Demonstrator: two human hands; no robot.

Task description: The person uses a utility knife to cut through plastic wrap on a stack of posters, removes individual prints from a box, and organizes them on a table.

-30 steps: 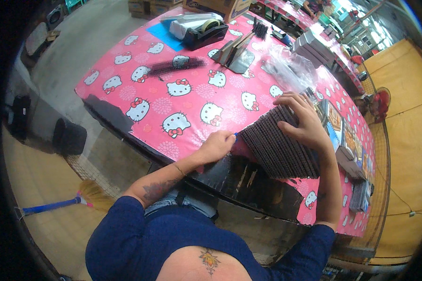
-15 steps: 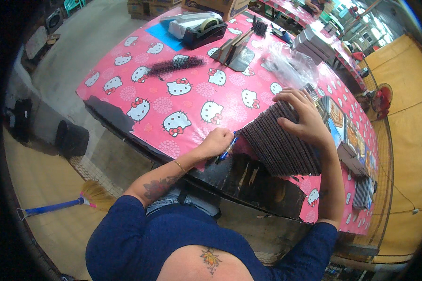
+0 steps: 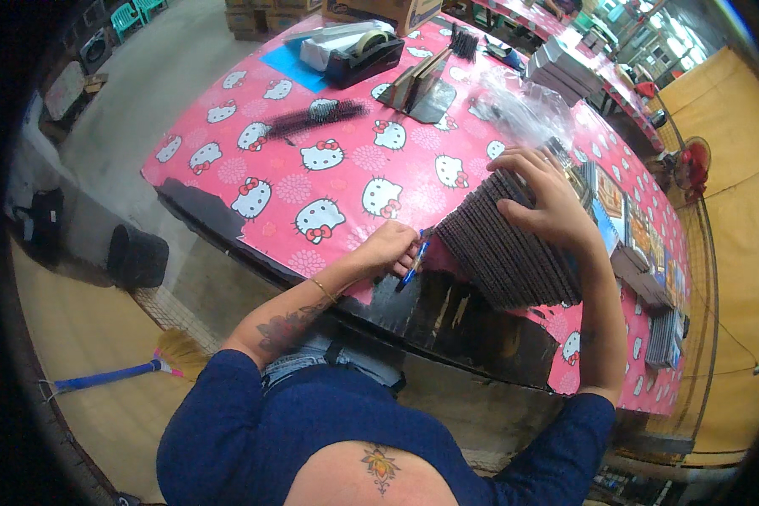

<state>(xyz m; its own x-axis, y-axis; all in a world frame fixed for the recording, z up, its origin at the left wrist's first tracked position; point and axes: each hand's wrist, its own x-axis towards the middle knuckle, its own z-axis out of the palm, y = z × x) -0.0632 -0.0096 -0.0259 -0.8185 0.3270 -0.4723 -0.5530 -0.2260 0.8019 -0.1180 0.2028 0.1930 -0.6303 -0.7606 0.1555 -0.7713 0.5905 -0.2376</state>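
My left hand (image 3: 394, 246) is closed round a slim blue tool with dark ends (image 3: 411, 268), possibly pliers or a cutter; its exact kind is unclear. The tool's upper tip reaches the left edge of a stack of spiral-bound books (image 3: 506, 244). Dark coil spines face me along the stack's near side. Over the stack's far right part arches my right hand (image 3: 544, 194), fingers spread and thumb apart. Its fingertips are near the top edge; whether they press on it is hard to tell.
The table (image 3: 369, 158) wears a pink cat-print cover, torn at the front edge. Black binding coils (image 3: 316, 120), a tape dispenser (image 3: 364, 61), a metal-and-board stand (image 3: 417, 88) and clear plastic wrap (image 3: 523, 110) lie beyond. Picture-covered books (image 3: 607, 202) stand to the right; a broom (image 3: 114, 374) is at left.
The view has shifted slightly. My left hand's fingers have loosened a little round the blue tool, which still sits at the stack's left edge. The right hand stays over the stack.
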